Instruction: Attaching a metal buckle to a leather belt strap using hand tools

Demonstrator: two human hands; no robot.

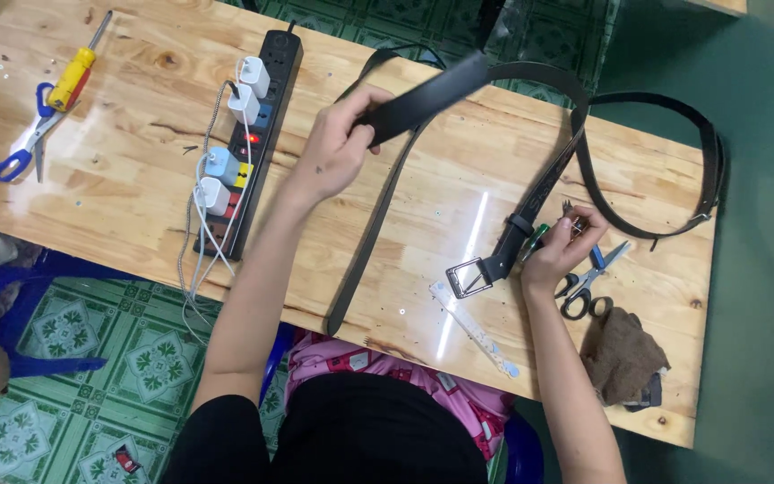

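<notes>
Wooden table (pixel 136 170) over green patterned floor tiles. Left hand (pixel 338 143), fingers curled tight round a black belt strap (pixel 423 99), lifted off the top w/ its tail running down to the near edge. Right hand (pixel 566 246) pinches a small green-handled tool (pixel 535 240) just beside the belt's metal buckle (pixel 468 276). Black scissors (pixel 584 287) & brown cloth (pixel 624 354) near right hand; power strip (pixel 248 134) w/ chargers well to the left.

Black top, pink patterned trousers, bare forearms.
</notes>
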